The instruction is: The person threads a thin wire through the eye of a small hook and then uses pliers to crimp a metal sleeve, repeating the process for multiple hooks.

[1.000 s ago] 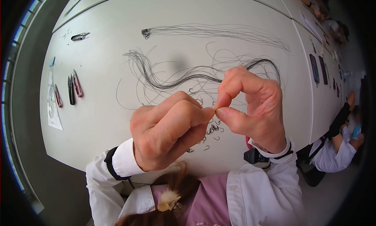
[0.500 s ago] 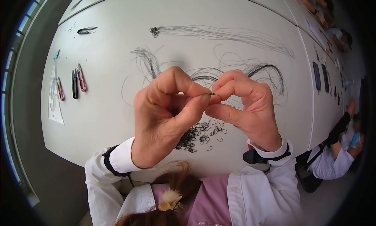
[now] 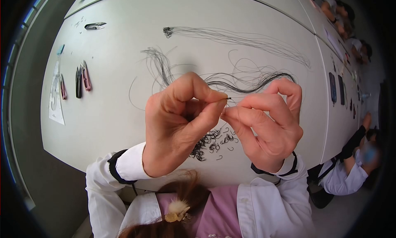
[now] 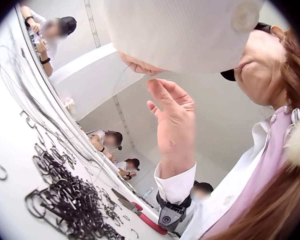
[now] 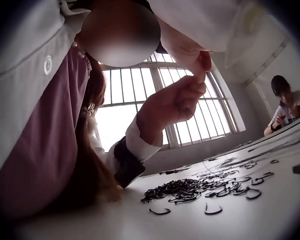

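Note:
Over the table, the left hand [image 3: 177,122] pinches a small dark piece [image 3: 228,98] between thumb and forefinger; its shape is too small to tell. Just to its right, the right hand [image 3: 270,124] pinches a thin line [image 3: 223,112] with thumb and forefinger, its other fingers bent. The fingertips of the two hands are a little apart. Under them lies a pile of black hooks [image 3: 206,144], seen closely in the left wrist view [image 4: 70,200] and the right wrist view [image 5: 182,189]. Behind the hands a dark bundle of loose line [image 3: 235,87] curves across the table.
Lines with hooks bunched at one end [image 3: 168,31] lie farther back. At the left are snips [image 3: 95,26], black scissors [image 3: 78,82], pink scissors [image 3: 86,77] and a clear ruler [image 3: 55,97]. Red-handled pliers [image 4: 149,221] lie beside the hooks. Other people sit at the right.
The left hand turned from a closed, knuckles-up pose to a thumb-and-forefinger pinch. The right hand has drawn slightly away from it and turned, with its outer fingers raised. The hook pile came into fuller view.

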### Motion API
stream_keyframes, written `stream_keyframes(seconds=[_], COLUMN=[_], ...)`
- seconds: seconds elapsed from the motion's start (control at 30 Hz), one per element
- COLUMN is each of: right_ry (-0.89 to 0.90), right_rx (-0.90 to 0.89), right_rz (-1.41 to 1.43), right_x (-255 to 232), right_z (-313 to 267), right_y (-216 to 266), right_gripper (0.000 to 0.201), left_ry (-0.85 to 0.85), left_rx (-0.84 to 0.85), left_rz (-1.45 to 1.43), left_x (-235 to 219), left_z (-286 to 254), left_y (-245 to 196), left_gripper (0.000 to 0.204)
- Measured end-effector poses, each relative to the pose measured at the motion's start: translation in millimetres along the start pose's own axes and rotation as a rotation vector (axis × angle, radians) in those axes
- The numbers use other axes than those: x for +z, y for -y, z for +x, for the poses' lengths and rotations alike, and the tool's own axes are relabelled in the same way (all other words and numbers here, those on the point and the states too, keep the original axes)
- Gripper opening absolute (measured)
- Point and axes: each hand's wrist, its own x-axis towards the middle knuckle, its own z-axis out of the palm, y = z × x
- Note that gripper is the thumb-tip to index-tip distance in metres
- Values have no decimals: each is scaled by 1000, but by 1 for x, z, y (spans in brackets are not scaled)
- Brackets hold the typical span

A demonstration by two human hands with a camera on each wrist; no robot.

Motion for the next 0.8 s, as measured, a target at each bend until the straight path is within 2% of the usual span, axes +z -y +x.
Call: stream_keyframes(seconds=[0.07, 0.1, 0.13, 0.17, 0.2, 0.27, 0.33, 0.47, 0.53, 0.6, 0.67, 0.8], right_ry=[-88, -144, -143, -216, -290, -260, -236, -138, -11, -18, -73, -60], right_rx=[-189, -204, -205, -241, -275, -270, -283, -218, -198, -225, -184, -130], right_rz=[-299, -378, -377, -430, -482, -523, -552, -475, -317, -247, -124, -63], right_x=[-3, -2, 0, 2, 3, -4, -9, -21, -25, -21, -17, -16], right_z=[-2, -3, -4, -5, -6, -7, -6, 1, 6, 8, 9, 12], right_y=[5, 9, 10, 11, 12, 14, 14, 11, 3, -6, -10, -11], right_gripper=[20, 19, 19, 19, 19, 23, 25, 23, 21, 22, 22, 20], left_ry=[28, 26, 64, 102, 101, 136, 140, 191, 203, 214, 236, 240], left_rx=[40, 41, 92, 142, 141, 210, 198, 188, 183, 178, 108, 46], left_rz=[177, 176, 324, 472, 471, 542, 539, 548, 538, 528, 545, 460], left_x=[-2, -3, -4, -5, -6, -6, -5, -5, -5, -4, -4, -5], left_z=[0, 0, -1, -1, -2, -2, -3, -4, -3, -3, -3, -2], left_y=[0, -1, -4, -5, -6, -6, -6, -7, -7, -10, -12, -10], left_gripper=[9, 9, 8, 8, 8, 7, 8, 8, 8, 8, 5, 3])
